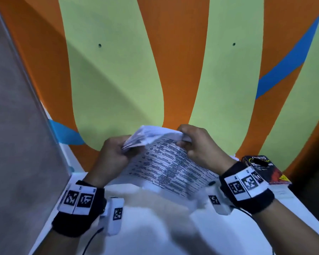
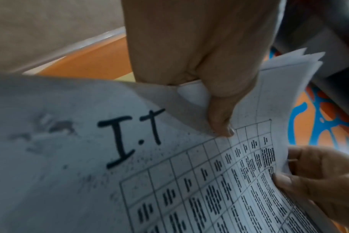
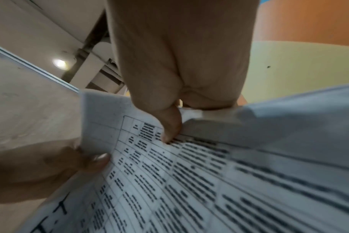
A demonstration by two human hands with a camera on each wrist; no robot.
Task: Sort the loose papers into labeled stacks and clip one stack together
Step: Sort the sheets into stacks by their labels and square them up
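Observation:
A sheaf of printed papers (image 1: 170, 167) with a ruled table of text is held up over the white table (image 1: 238, 234). My left hand (image 1: 125, 147) grips its far left corner, where several sheets fan apart. In the left wrist view the left thumb (image 2: 222, 124) presses on the top sheet (image 2: 90, 157), which bears a handwritten "I.T". My right hand (image 1: 182, 140) pinches the far right edge, curling sheets back. In the right wrist view the right thumb (image 3: 170, 132) lies on the printed page (image 3: 189, 181). The near end of the sheaf is blurred.
A dark paperback book (image 1: 264, 169) lies at the table's right edge, just beyond my right wrist. A grey partition (image 1: 17, 126) stands close on the left. An orange, green and blue painted wall (image 1: 155, 61) rises right behind the table.

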